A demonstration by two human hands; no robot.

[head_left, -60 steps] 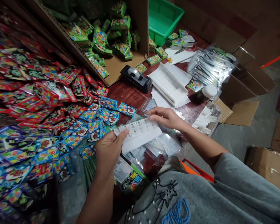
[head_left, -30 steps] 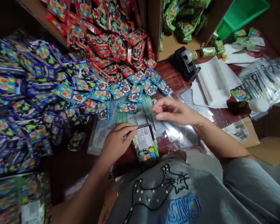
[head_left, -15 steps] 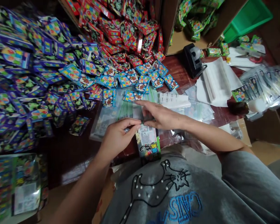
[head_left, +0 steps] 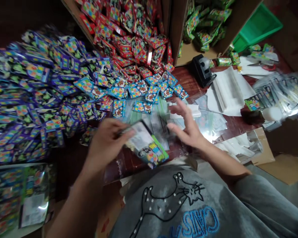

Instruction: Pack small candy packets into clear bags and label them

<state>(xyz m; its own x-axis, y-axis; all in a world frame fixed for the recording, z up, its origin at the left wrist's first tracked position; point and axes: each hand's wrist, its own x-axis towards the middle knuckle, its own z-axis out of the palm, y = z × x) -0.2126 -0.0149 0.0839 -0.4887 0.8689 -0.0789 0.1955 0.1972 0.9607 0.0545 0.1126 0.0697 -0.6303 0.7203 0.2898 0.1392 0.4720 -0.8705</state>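
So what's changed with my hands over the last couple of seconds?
Your hands have let go of the sheet with printed circles, which now lies partly behind your right hand. Your left hand now holds the black-and-green card, its far end swung left and seemingly lifted. Your right hand has moved off the card to the right, open. The tape dispenser and green tub look unmoved.

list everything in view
printed pack: one, black-green, centre
packets: many, purple, left
packets: many, red, top
packets: several, blue, centre
packets: many, green, upper right
cartons: several, brown, top
tub: one, green, top right
tape dispenser: one, black, upper right
scissors: one, red-handled, upper right
papers: several, white, right
jar: one, dark, right
bags: many, clear, centre
table: one, red-brown, centre
shirt: one, grey, bottom
left hand: one, on printed pack
right hand: one, over bags
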